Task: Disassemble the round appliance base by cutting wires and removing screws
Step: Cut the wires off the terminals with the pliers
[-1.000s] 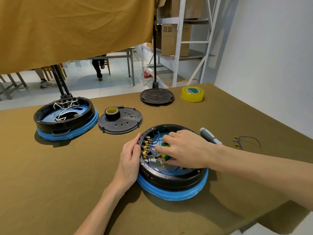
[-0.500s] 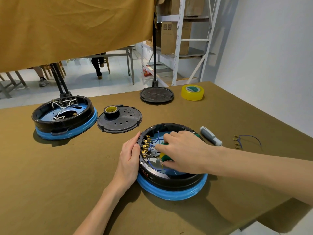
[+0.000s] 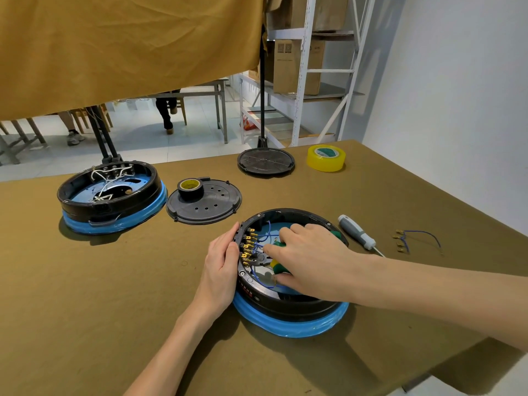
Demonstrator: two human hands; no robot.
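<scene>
While the round appliance base [image 3: 288, 312] sits under both hands, its blue wires [image 3: 264, 234] and brass terminals [image 3: 248, 247] lie just left of the right hand [image 3: 311, 258], whose fingers curl round green-handled cutters [image 3: 278, 267] pointing leftward; the left hand [image 3: 221, 270] presses flat on the rim.

Open round black base [image 3: 288, 307], blue-wrapped rim, blue wires [image 3: 261, 244] inside, flat on table.
</scene>
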